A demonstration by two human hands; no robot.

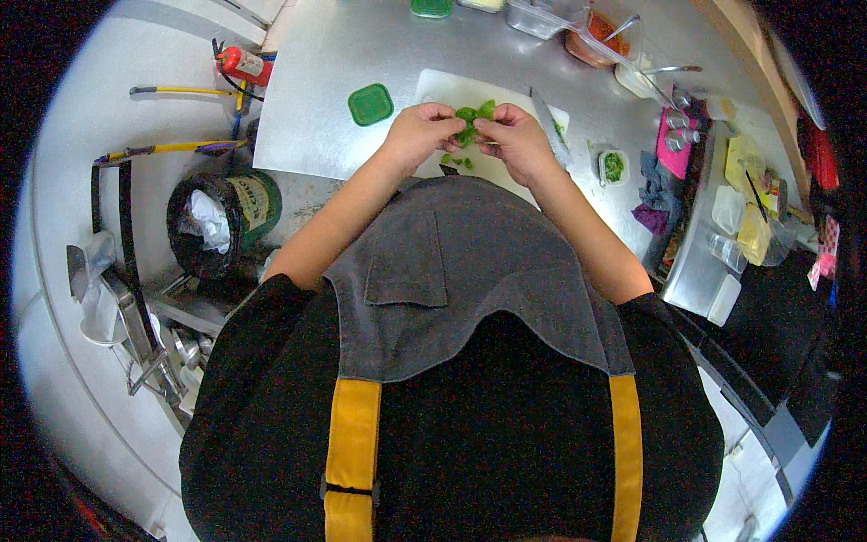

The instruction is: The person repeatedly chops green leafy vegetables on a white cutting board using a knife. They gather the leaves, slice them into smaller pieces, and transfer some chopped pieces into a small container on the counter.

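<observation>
My left hand [423, 135] and my right hand [518, 144] are close together above a white cutting board [435, 84]. Between their fingertips they pinch a bright green vegetable [466, 127], perhaps a pepper; its exact kind is hard to make out. One piece of it sticks up by the right fingers. Small green scraps [458, 162] lie on the board just below the hands. To the right of my right hand, a knife [545, 116] rests along the board's right side. A square green lid [370, 105] lies on the steel table, left of the board.
A small clear tub of chopped greens [613, 166] stands right on the steel table [312, 99]. Containers, one with red-orange food [596, 41], line the far right. A pink cloth [672, 155] and shakers lie near the right edge. A lined bin [206, 226] stands left.
</observation>
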